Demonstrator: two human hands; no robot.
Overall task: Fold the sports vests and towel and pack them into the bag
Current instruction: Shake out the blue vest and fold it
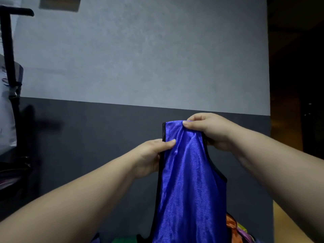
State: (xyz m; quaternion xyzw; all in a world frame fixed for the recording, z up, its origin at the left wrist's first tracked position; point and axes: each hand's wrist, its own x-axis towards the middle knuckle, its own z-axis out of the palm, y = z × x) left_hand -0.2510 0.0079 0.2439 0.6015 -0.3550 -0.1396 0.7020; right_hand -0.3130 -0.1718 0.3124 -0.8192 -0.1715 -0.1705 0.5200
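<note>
A shiny blue sports vest [189,181] with black trim hangs upright in front of me, held up in the air. My right hand [208,130] pinches its top strap between thumb and fingers. Lower and to the left, my left hand [150,155] grips the vest's left black-trimmed edge. At the bottom edge, an orange vest [231,225], a strip of green cloth [122,240] and some purple and yellow cloth [245,233] peek out beneath the blue one. No bag or towel can be made out.
A wall faces me, pale grey above [140,58] and dark grey below [96,137]. A black metal stand [8,50] with hanging items is at the far left. A dark doorway [298,85] opens on the right.
</note>
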